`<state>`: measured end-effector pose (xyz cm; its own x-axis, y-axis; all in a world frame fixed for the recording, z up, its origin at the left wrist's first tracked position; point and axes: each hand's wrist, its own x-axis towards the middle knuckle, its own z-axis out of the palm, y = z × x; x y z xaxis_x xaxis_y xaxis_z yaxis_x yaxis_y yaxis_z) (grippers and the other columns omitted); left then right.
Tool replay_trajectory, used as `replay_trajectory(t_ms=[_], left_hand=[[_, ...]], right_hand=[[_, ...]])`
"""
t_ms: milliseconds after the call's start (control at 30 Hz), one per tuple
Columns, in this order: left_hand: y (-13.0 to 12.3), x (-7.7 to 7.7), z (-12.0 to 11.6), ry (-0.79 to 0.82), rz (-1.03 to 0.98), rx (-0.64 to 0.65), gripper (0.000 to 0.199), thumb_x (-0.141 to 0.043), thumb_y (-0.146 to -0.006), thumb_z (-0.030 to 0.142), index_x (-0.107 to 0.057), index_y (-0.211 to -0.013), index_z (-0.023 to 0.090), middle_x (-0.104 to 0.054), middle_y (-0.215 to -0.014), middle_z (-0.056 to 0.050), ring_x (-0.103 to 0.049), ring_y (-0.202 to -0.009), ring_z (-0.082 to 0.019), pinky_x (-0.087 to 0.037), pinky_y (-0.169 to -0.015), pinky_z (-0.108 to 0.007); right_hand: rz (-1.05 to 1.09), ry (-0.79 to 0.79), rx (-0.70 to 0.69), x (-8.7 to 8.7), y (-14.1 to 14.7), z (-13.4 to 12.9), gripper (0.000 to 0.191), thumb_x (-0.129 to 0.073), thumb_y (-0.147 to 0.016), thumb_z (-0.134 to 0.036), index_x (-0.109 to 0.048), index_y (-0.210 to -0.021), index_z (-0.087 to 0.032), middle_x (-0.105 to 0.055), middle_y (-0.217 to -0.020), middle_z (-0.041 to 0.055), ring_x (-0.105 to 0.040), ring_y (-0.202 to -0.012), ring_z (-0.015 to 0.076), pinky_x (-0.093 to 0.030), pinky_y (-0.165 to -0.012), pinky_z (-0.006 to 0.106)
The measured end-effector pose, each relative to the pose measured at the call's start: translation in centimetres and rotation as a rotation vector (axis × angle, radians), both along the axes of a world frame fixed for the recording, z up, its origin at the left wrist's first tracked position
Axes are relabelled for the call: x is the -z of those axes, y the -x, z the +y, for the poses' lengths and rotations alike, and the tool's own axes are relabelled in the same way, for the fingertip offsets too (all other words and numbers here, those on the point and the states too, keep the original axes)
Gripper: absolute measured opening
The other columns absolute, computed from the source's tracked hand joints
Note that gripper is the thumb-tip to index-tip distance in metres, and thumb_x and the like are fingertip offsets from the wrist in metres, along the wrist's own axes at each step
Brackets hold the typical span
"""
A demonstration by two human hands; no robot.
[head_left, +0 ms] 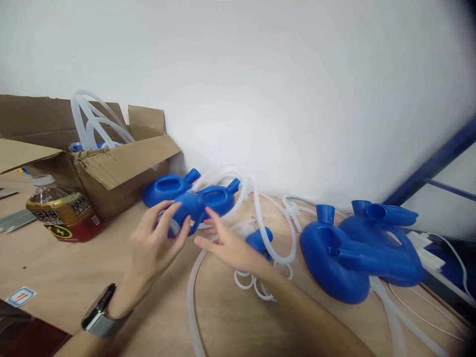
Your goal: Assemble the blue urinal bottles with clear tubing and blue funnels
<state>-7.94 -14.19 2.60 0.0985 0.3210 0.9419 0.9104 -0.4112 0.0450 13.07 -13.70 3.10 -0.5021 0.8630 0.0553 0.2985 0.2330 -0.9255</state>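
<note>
My left hand (156, 238), with a watch on its wrist, is closed around a blue plastic piece (188, 207). A pale patch shows at its near end, and my fingers hide part of it. My right hand (228, 245) is just right of this piece, thumb and fingers apart, with nothing visible in it. Behind the held piece lie two blue urinal bottles with handle openings, a left one (158, 199) and a right one (225, 201). Beyond my right hand, a small blue part (256, 241) lies beside a translucent tube (263, 218).
On the left stand an open cardboard box (111, 171) with tubes inside and a drink bottle (65, 213). More blue urinal bottles (334, 277) lie at the right. White rings (244, 286) and a long tube (191, 302) lie near my right forearm. A white wall (275, 99) rises behind.
</note>
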Motion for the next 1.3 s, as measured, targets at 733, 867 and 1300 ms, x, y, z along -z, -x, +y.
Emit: replay_trajectory(t_ms=[733,867,1300], left_hand=[[-11.0,-3.9,5.9,0.458,-0.34,0.493,0.039,-0.032,-0.11,0.041,-0.064,-0.106,0.019,-0.073,-0.094,-0.006,-0.068,-0.084,-0.023,-0.049,-0.076,-0.036],[-11.1,-3.3,6.1,0.509,-0.433,0.565,0.036,-0.034,-0.109,0.04,-0.064,-0.106,0.021,-0.071,-0.087,-0.003,-0.065,-0.078,-0.021,-0.049,-0.071,-0.034],[-10.8,-3.6,8.4,0.823,-0.883,0.806,0.027,-0.047,-0.099,0.045,-0.061,-0.098,0.022,-0.068,-0.09,-0.002,-0.066,-0.067,-0.018,-0.059,-0.058,-0.029]], right_hand=[[1.251,-0.004,0.778,-1.9,-1.3,4.8,0.053,-0.088,-0.07,-0.035,-0.063,-0.116,-0.023,-0.072,-0.109,-0.0013,-0.069,-0.107,0.0192,-0.053,-0.105,0.038],[1.254,0.046,0.818,-1.9,-1.4,5.4,0.043,-0.085,-0.068,-0.035,-0.063,-0.103,-0.021,-0.07,-0.097,-0.0015,-0.069,-0.098,0.0197,-0.056,-0.092,0.034],[1.334,0.267,0.757,-3.6,-4.5,6.1,0.031,-0.078,-0.071,-0.038,-0.061,-0.092,-0.023,-0.07,-0.085,-0.0038,-0.066,-0.083,0.0172,-0.056,-0.072,0.028]])
